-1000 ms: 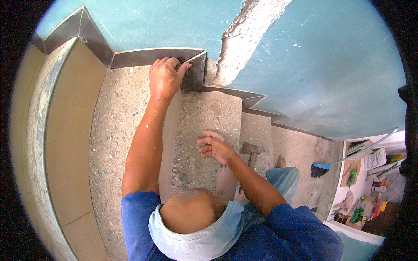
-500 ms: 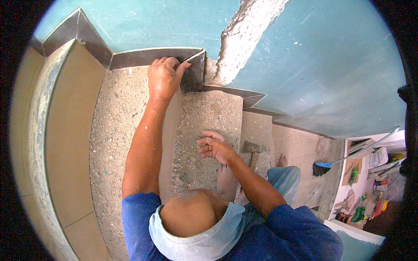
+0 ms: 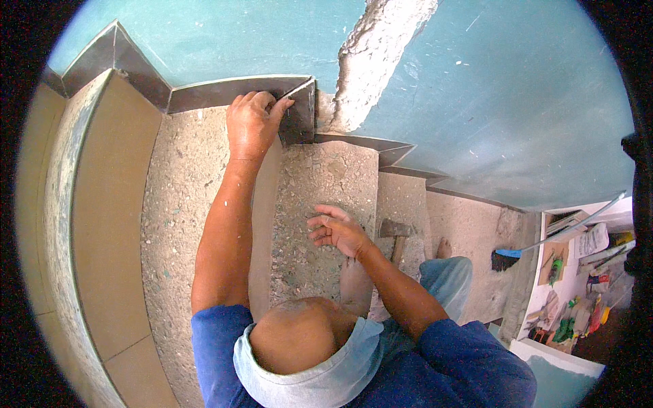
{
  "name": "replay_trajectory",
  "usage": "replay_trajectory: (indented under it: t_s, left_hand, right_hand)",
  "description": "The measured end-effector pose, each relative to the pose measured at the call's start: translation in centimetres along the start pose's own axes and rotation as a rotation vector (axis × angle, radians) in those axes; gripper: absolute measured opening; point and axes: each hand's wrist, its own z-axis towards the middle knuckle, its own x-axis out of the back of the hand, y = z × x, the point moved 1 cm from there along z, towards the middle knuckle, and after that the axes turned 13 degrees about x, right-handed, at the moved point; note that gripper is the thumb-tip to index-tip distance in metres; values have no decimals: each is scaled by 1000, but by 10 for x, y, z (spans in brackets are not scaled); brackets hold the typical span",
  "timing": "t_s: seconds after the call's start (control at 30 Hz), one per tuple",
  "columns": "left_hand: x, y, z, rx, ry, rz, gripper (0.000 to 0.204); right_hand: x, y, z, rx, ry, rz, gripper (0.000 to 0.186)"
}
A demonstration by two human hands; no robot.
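1. The left hand (image 3: 253, 122) has its fingers closed on the top edge of a dark grey skirting tile piece (image 3: 299, 115), which stands upright in the corner where the raw concrete step (image 3: 204, 204) meets the turquoise wall (image 3: 224, 41).
2. The right hand (image 3: 338, 231) hovers open and empty above the lower step (image 3: 326, 177), holding nothing.
3. The tile looks stiff, thin and brittle (edges probably sharp), so holding it by the edges seems safest.
4. A hammer (image 3: 396, 234) lies further down the stairs.

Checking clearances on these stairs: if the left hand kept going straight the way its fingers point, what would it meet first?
The left hand already touches the dark skirting tile; right behind that stands the teal wall. Depth is hard to judge here.
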Motion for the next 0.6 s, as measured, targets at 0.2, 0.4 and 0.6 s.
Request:
replay_trajectory:
  t_s: [0.2, 0.4, 0.6]
  left_hand:
    - [0, 0, 0, 0, 4, 21, 35]
    - [0, 0, 0, 12, -5, 38, 34]
    - [0, 1, 0, 24, -12, 31, 34]
  right_hand:
    - [-1, 1, 0, 24, -4, -20, 54]
    - [-2, 2, 0, 20, 36, -43, 54]
    - [-1, 2, 0, 12, 28, -48, 54]
